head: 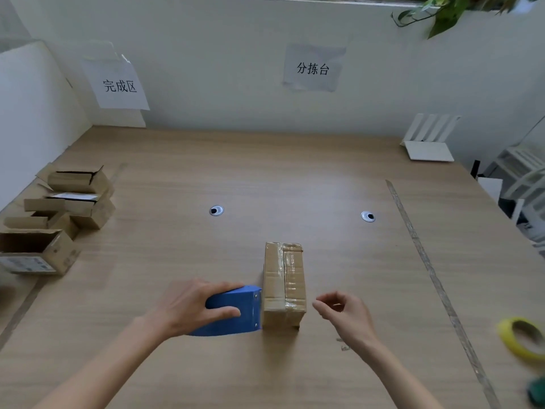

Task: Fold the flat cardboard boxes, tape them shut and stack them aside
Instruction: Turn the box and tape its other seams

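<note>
A small brown cardboard box (284, 286) stands closed on the wooden table (339, 178), with clear tape along its top seam. Directly left of it, touching its side, is a blue tape dispenser (236, 312). My left hand (191, 308) grips the dispenser, fingers over its top and thumb along its near side. My right hand (343, 315) hovers just right of the box with fingers loosely curled and nothing in it, not touching the box.
Several open cardboard boxes (59, 214) are piled at the table's left edge. A yellow tape roll (522, 339) and a green object (536, 391) lie at the right. A tape strip (424, 255) runs along the tabletop. A white stand (429, 140) sits at the back right.
</note>
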The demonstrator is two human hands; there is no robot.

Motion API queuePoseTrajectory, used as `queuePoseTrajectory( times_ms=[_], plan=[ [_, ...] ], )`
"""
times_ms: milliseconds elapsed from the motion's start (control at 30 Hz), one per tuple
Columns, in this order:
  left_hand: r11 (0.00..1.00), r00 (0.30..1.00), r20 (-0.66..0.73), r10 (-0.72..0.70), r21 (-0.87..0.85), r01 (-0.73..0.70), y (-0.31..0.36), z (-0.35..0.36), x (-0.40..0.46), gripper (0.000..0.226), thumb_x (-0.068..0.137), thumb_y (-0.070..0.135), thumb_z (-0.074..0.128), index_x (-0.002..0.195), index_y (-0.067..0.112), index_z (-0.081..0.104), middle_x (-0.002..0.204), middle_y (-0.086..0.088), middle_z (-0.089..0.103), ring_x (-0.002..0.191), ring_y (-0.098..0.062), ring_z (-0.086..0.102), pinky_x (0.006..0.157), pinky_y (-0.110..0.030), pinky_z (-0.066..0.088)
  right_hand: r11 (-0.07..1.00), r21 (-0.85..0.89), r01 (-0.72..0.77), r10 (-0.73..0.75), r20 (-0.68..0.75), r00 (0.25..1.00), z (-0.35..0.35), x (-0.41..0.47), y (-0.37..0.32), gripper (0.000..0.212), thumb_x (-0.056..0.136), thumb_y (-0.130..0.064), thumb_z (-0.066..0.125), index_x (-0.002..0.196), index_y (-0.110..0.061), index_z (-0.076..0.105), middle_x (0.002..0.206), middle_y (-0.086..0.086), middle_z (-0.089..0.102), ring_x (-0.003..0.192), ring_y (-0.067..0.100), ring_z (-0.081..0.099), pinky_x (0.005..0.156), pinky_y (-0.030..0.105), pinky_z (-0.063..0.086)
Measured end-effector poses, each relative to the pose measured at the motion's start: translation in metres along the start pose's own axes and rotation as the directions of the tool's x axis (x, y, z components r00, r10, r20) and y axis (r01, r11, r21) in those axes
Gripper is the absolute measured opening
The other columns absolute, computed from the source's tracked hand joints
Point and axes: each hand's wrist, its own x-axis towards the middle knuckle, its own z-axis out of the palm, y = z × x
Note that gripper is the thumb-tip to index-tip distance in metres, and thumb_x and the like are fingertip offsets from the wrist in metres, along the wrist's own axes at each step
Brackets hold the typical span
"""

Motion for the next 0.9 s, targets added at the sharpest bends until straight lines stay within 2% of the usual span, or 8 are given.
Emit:
queuePoseTrajectory(
  times_ms=[100,200,367,633,800,900],
  plan=[
    [0.999,1.000,0.000,-0.003,0.045,0.003,-0.004,0.010,0.000,0.060,0.077,0.087,0.037,0.134,0.067,0.039,0.117,0.036,0.064,0.090,0.004,0.060,0.064,-0.014,0.038,1.000,-0.002,0.018,-0.018,-0.022,1.000,0.006,-0.006,0.016,0.009,0.082,-0.025,0.085,0.076,-0.026,0.079,0.073,-0.012,0.076,0.069,-0.001,0.070,0.061,0.009,0.048],
    [0.997,1.000,-0.016,-0.011,0.072,0.012,-0.006,0.020,-0.002,0.060,0.078,0.085,0.035,0.133,0.066,0.044,0.115,0.034,0.066,0.089,0.001,0.063,0.063,-0.014,0.037,0.999,-0.006,0.036,-0.036,-0.063,0.997,0.013,-0.006,0.023,0.009,0.081,-0.024,0.086,0.076,-0.026,0.079,0.073,-0.013,0.076,0.071,0.000,0.071,0.065,0.010,0.050],
    [0.995,0.999,-0.031,-0.031,0.097,0.034,-0.008,0.028,0.001,0.062,0.078,0.085,0.031,0.134,0.065,0.045,0.112,0.032,0.068,0.086,-0.002,0.063,0.060,-0.012,0.031,0.998,-0.022,0.059,-0.061,-0.098,0.993,0.021,-0.002,0.030,0.012,0.081,-0.028,0.086,0.074,-0.031,0.077,0.071,-0.017,0.075,0.069,-0.003,0.069,0.061,0.008,0.048],
    [0.994,0.998,-0.040,-0.048,0.092,0.052,-0.010,0.032,0.000,0.062,0.077,0.085,0.032,0.133,0.064,0.048,0.108,0.030,0.069,0.082,-0.002,0.063,0.059,-0.011,0.030,0.997,0.016,0.070,-0.068,-0.099,0.993,0.024,0.001,0.031,0.011,0.082,-0.024,0.085,0.075,-0.028,0.077,0.071,-0.015,0.075,0.067,-0.001,0.069,0.062,0.009,0.049],
    [0.994,0.997,-0.021,-0.079,0.076,0.080,-0.010,0.032,0.001,0.063,0.075,0.086,0.030,0.132,0.066,0.046,0.101,0.030,0.070,0.073,0.000,0.056,0.058,-0.014,0.034,0.997,0.053,0.064,-0.060,-0.080,0.995,0.021,0.002,0.032,0.008,0.083,-0.025,0.084,0.078,-0.027,0.078,0.071,-0.011,0.075,0.067,0.003,0.069,0.064,0.015,0.053],
    [0.993,0.996,-0.002,-0.091,0.080,0.091,-0.012,0.033,0.003,0.064,0.074,0.086,0.029,0.133,0.067,0.045,0.104,0.031,0.070,0.077,-0.001,0.059,0.062,-0.018,0.041,0.997,0.057,0.049,-0.044,-0.077,0.996,0.024,0.005,0.032,0.008,0.083,-0.025,0.084,0.078,-0.026,0.078,0.072,-0.011,0.075,0.067,0.004,0.069,0.067,0.022,0.056]
  ],
)
